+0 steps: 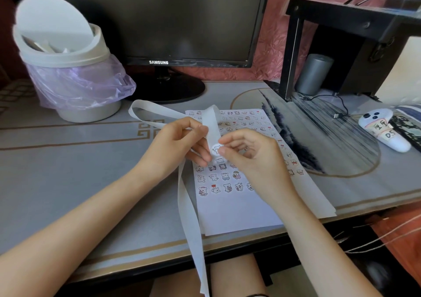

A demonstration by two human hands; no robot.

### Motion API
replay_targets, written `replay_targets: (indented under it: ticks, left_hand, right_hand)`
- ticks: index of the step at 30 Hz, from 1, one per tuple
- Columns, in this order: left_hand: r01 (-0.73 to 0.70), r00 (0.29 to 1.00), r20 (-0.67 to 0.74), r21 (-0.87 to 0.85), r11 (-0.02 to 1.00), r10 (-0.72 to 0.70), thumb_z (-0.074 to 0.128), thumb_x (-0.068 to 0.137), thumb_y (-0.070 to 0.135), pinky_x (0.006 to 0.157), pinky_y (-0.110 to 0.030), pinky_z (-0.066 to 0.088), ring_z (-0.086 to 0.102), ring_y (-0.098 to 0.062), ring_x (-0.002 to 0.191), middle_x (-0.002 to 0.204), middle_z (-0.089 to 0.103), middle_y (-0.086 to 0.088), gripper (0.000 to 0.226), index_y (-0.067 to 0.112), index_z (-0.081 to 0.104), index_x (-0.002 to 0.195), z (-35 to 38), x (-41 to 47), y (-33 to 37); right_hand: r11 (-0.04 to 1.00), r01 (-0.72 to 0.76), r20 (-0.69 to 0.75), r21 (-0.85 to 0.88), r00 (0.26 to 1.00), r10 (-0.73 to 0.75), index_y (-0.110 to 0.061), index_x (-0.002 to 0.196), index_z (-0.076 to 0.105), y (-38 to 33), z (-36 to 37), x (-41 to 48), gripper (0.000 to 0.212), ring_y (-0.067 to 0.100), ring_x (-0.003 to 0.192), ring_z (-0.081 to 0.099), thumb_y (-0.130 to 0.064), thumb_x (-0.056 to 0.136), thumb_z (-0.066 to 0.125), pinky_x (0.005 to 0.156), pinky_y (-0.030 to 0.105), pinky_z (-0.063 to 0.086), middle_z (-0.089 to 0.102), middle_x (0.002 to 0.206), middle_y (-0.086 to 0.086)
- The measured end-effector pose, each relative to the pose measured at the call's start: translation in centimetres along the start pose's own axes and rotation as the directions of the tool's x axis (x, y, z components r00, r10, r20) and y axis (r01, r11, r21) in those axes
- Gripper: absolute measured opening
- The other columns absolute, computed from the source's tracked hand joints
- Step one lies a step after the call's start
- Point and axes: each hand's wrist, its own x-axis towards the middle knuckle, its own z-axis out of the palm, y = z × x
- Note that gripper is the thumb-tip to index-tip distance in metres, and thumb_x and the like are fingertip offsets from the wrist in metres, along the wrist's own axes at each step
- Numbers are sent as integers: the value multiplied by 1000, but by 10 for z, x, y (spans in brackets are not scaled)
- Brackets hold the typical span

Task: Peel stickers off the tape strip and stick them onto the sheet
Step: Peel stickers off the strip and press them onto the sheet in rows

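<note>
The scene is recorded by one wide-angle camera worn on the head, directed forward and down across the desk (68, 171) from its near edge. The left hand (180, 141) and right hand (248, 155) are framed close below the lens at centre, and the monitor (182, 18) is cut off at the top.

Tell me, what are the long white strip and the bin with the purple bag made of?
The tape strip looks like thin matte paper: it loops and bends softly. The bin seems smooth, cream plastic with a slight shine. Its purple bag looks like thin, crinkly, see-through plastic film.
</note>
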Motion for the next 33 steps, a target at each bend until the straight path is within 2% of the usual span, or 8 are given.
replay_targets:
  ticks: [3, 7, 10, 17, 24, 28, 33]
  left_hand:
    - [5, 1000, 26, 0, 1000, -5, 46, 98, 17, 56, -27, 56, 64, -18, 57, 63, 66, -3, 26, 3, 59, 79, 1, 0, 0]
    - [13, 998, 68, 47, 999, -16, 55, 93, 12, 60, -23, 54, 66, -15, 59, 65, 66, -6, 19, -4, 61, 84, 2, -1, 0]
    - [5, 997, 78, 78, 997, -11, 59, 91, 11, 61, -20, 53, 65, -13, 58, 66, 66, -9, 18, -7, 61, 88, 3, -2, 0]
    - [-3, 997, 82, 93, 996, -5, 59, 91, 11, 64, -24, 56, 67, -15, 62, 66, 68, -9, 15, -2, 63, 86, 2, -2, -1]
    - [33, 997, 75, 50, 998, -37, 62, 87, 9, 59, -20, 55, 69, -15, 61, 65, 71, -8, 10, 2, 66, 80, 4, -2, -1]
    - [52, 994, 89, 50, 997, -56, 62, 87, 11, 57, -19, 54, 71, -17, 65, 68, 72, -10, 12, 2, 66, 81, 4, -3, -1]
    - [52, 994, 87, 93, 994, -60, 62, 88, 12, 57, -22, 55, 69, -18, 63, 67, 70, -13, 16, -2, 63, 81, 5, -3, -3]
  right_hand:
    - [999, -23, -48, 40, 999, 24, -20, 85, 71, -1, 0, 0, 16, 9, 68, 62, -5, 80, 71, 59, 19, 47, 69, 75, -4]
    - [997, -41, -72, 60, 996, 45, -24, 82, 70, -3, -1, 0, 18, 19, 68, 65, -6, 80, 71, 56, 38, 56, 71, 75, 2]
    - [997, -36, -65, 65, 997, 41, -24, 82, 71, -2, -2, 0, 19, 16, 66, 64, -6, 81, 71, 58, 40, 56, 71, 75, 4]
    - [996, -35, -35, 81, 999, 38, -20, 82, 71, 0, -3, 1, 18, 11, 58, 60, -3, 80, 71, 60, 29, 53, 69, 70, 1]
    - [1000, -20, -44, -10, 999, 20, -22, 79, 70, 6, -3, 0, 15, 9, 69, 60, -7, 79, 72, 66, 26, 51, 68, 75, -4]
    - [997, 7, -28, -77, 1000, -9, -22, 79, 68, 9, -6, -4, 12, 9, 73, 58, -10, 80, 72, 61, 17, 43, 64, 80, -8]
    - [988, 49, 14, -149, 999, -47, -23, 78, 67, 6, -10, -9, 12, 7, 79, 57, -12, 80, 72, 65, 14, 37, 61, 88, -10]
